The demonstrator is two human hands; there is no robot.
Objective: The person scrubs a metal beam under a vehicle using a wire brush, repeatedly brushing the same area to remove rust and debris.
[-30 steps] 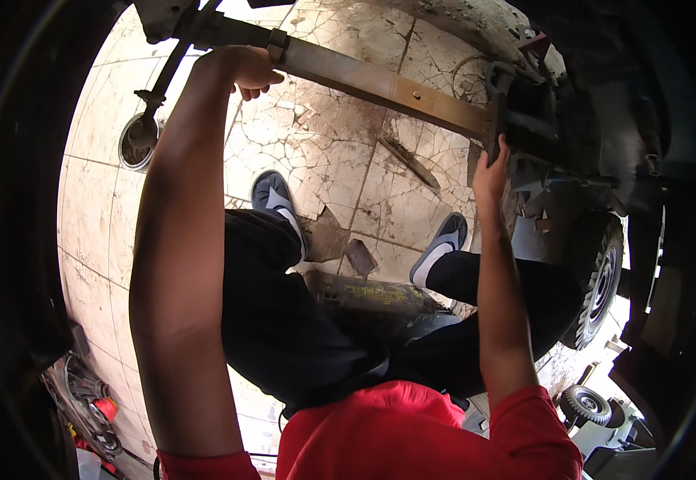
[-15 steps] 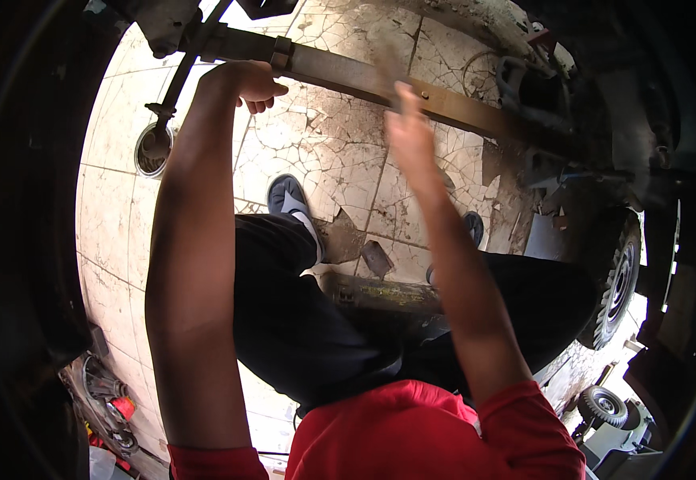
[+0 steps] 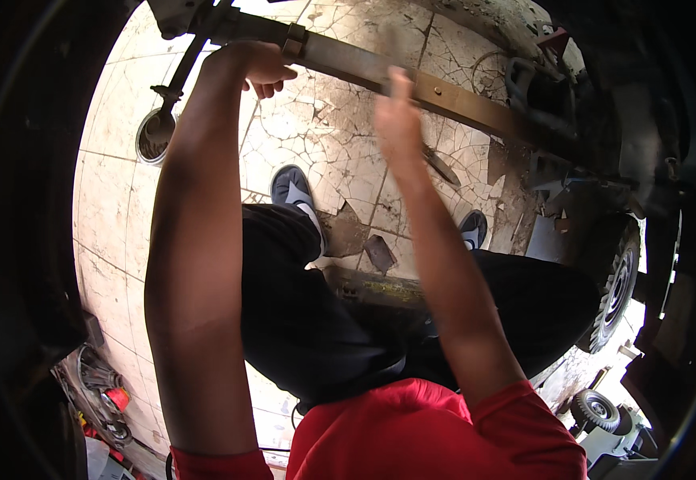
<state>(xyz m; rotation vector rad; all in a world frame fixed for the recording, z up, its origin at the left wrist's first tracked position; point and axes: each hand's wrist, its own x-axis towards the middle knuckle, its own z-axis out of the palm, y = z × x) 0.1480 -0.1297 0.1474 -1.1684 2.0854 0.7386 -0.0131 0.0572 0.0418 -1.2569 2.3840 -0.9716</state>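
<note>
A long metal bar point(image 3: 476, 110), grey to the left and rusty brown to the right, runs across the far side, with a metal clamp band point(image 3: 294, 40) around it. My left hand point(image 3: 264, 68) is bent over the bar's near edge beside the band, its fingers loosely curled and a little apart, with nothing seen in them. At the middle of the bar, my right hand point(image 3: 398, 128) is smeared by motion. Its fingers look closed around something thin and brownish that sticks out beyond them, too blurred to name.
Below lies a cracked tile floor point(image 3: 348, 152), with a dark flat piece point(image 3: 442, 166) near my right wrist and a broken tile piece point(image 3: 379, 254) between my feet. A round can point(image 3: 154, 138) stands at left. Tyres point(image 3: 622, 280) are at right, metal parts point(image 3: 96, 376) at lower left.
My right hand has shifted slightly left and up, still blurred along the bar. The left hand keeps its place by the clamp band. The whole view has shifted a little.
</note>
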